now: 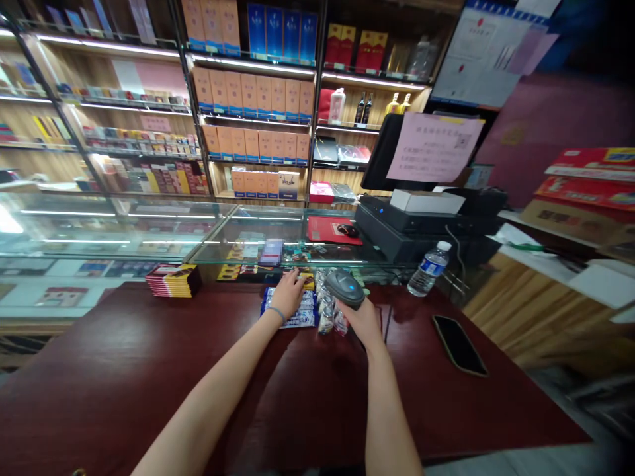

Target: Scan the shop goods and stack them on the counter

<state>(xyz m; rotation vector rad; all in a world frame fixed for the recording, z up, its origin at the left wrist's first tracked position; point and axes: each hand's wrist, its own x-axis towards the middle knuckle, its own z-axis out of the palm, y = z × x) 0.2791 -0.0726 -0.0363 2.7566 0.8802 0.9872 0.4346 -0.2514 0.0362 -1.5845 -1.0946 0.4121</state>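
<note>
In the head view, the left hand (pixel 289 295) lies palm down near the centre of the frame, over a row of blue-and-white packets (pixel 303 319). Its fingers reach toward a yellow pack (pixel 308 281) at the far edge of that row; I cannot tell whether they close on anything. A thin band (pixel 278 313) circles the wrist.

Just right of centre, the right hand (pixel 364 319) is wrapped around the handle of a dark handheld scanner (pixel 344 288) (a small blue light shows on its top). The scanner's head is above some clear-wrapped packets (pixel 326 318), which lie beside the blue-and-white ones on the dark red table (pixel 188 370).

At the left of the frame's middle, a stack of yellow-and-maroon packs (pixel 172 281) sits near the table's far edge. Right of centre stands an upright water bottle (pixel 426 272), and lower, toward the right, lies a phone (pixel 460 345) with a dark screen.

Beyond the table, a glass case (pixel 233 235) crosses the middle of the frame, with a mouse (pixel 348 230) on a red mat (pixel 322 230). A monitor (pixel 381 155) bearing a pink sheet (pixel 431 149) stands at upper right, while orange boxes (pixel 253 94) line the shelves at upper centre.
</note>
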